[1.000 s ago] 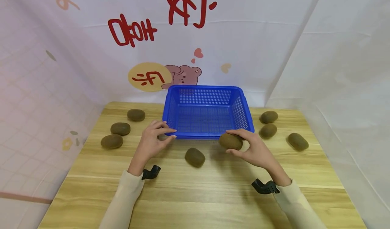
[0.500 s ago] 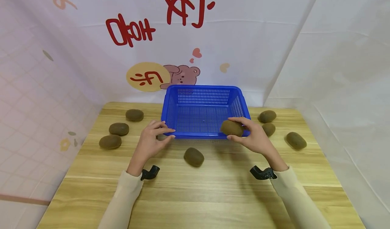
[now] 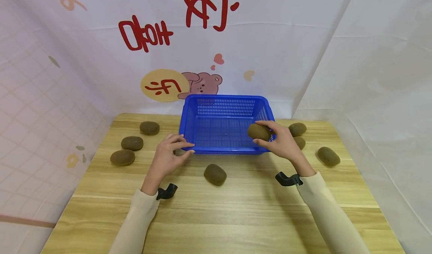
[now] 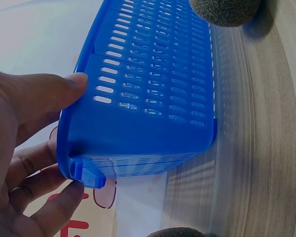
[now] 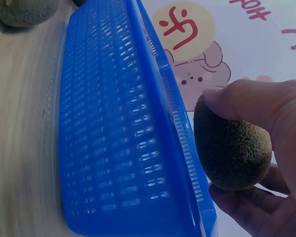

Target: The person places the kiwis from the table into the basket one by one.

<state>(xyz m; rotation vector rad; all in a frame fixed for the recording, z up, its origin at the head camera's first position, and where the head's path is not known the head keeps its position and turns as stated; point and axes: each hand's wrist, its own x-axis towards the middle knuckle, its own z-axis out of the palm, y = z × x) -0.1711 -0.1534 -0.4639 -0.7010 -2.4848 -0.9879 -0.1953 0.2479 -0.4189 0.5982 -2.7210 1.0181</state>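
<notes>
My right hand [image 3: 281, 142] grips a brown, fuzzy kiwi [image 3: 259, 132] between thumb and fingers, over the right end of a blue plastic basket [image 3: 216, 149]. In the right wrist view the held kiwi [image 5: 232, 148] is just above the basket's rim, thumb on its upper side, fingers under it. My left hand [image 3: 167, 154] holds the front left corner of the basket. Seen from the left wrist, the thumb lies on one side of the rim [image 4: 64, 131] and the fingers on the other. Inside, the basket shows its bare slotted floor.
One kiwi [image 3: 215, 174] lies on the wooden table [image 3: 229, 216] in front of the basket. Three kiwis, the nearest one [image 3: 122, 158] among them, lie on the left. On the right are three more, one [image 3: 329, 156] apart. A printed white cloth [image 3: 270, 51] hangs behind.
My right hand has lifted the kiwi up and forward, from the basket's front rim to over its right end. The left hand has stayed at the corner.
</notes>
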